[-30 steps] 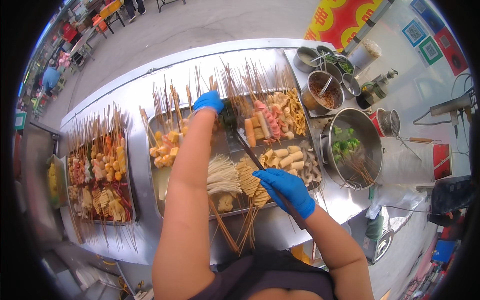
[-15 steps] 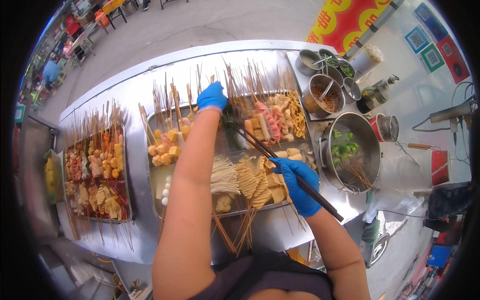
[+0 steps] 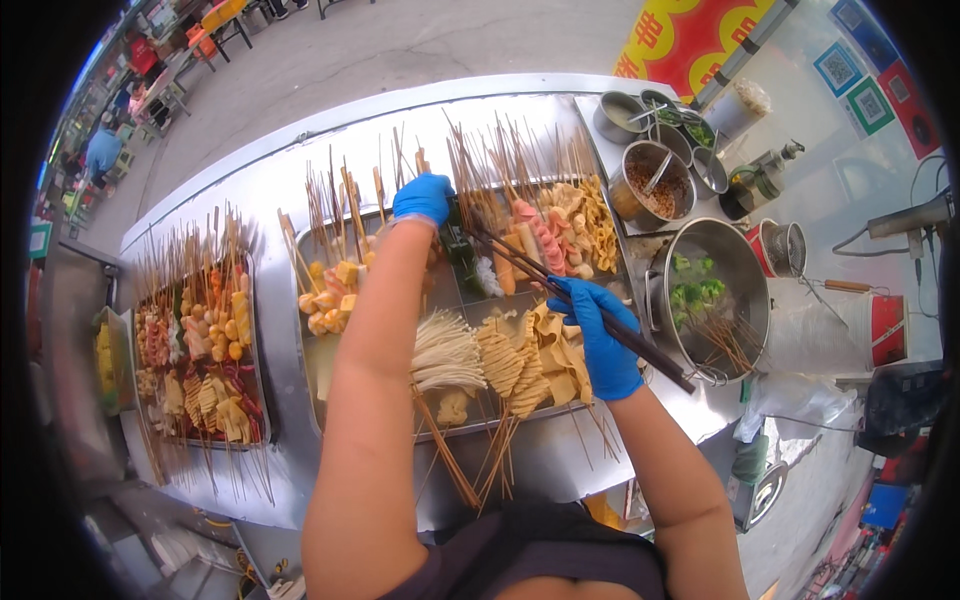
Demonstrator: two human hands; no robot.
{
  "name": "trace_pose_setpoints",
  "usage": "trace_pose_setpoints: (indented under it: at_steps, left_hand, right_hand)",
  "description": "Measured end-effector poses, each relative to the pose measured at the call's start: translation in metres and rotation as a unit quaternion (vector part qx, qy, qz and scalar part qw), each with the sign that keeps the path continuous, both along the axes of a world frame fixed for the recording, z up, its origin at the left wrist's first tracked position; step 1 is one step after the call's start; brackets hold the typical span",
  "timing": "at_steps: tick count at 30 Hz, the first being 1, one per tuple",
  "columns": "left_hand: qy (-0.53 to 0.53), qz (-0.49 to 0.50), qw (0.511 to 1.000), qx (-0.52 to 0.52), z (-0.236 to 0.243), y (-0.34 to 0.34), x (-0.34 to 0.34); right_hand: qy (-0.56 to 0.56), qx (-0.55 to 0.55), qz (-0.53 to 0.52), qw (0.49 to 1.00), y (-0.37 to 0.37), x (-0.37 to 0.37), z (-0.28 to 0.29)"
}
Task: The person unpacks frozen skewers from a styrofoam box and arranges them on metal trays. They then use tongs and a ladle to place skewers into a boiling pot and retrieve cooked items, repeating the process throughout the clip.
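My left hand, in a blue glove, is closed at the back of the middle steel tray, around wooden skewers. My right hand, also gloved, grips long dark chopsticks, whose tips reach among green skewered food beside sausages and pink curled food. Below them lie enoki mushrooms, ridged tan slices and folded sheets. Skewered balls and cubes sit left of my left forearm.
Another tray of skewers is at left. At right stand a steel pot with broccoli, several condiment pots, a strainer and a bottle. A banner is at top right. People are by tables beyond the counter.
My right hand has risen a little, with the chopsticks shifting up and to the right. My left hand stays at the skewers, moving only slightly.
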State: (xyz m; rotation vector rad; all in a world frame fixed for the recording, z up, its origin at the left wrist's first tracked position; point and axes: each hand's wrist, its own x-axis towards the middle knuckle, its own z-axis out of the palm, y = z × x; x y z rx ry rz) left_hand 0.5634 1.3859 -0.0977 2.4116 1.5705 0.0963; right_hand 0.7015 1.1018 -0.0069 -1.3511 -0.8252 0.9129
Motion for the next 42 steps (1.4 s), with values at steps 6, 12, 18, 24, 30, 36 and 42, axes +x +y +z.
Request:
trace_pose_setpoints:
  at_steps: [6, 12, 18, 24, 30, 36, 42]
  left_hand:
    - [-0.042, 0.02, 0.997, -0.058, 0.011, 0.002, 0.012]
    - [-0.073, 0.092, 0.985, -0.127, 0.023, 0.005, 0.026]
    - [-0.241, 0.047, 0.946, -0.214, 0.024, 0.013, 0.015]
    - [-0.415, 0.048, 0.841, -0.343, 0.072, -0.001, -0.016]
    - [-0.556, 0.039, 0.775, -0.296, 0.083, 0.0, -0.042]
    - [-0.511, 0.036, 0.799, -0.316, 0.072, 0.001, -0.048]
    - [-0.421, 0.085, 0.86, -0.275, 0.025, 0.01, -0.026]
  right_hand:
    - [0.118, -0.021, -0.013, 0.993, 0.022, 0.024, -0.024]
    - [0.154, 0.039, -0.077, 0.984, 0.018, 0.027, -0.022]
    - [0.074, 0.023, -0.046, 0.996, -0.01, 0.035, 0.005]
    - [0.078, 0.076, -0.112, 0.988, -0.06, 0.052, 0.025]
    - [0.087, 0.064, -0.158, 0.982, -0.083, 0.062, 0.023]
    - [0.094, 0.037, -0.163, 0.981, -0.099, 0.062, 0.016]
    - [0.086, 0.01, -0.168, 0.982, -0.114, 0.061, 0.013]
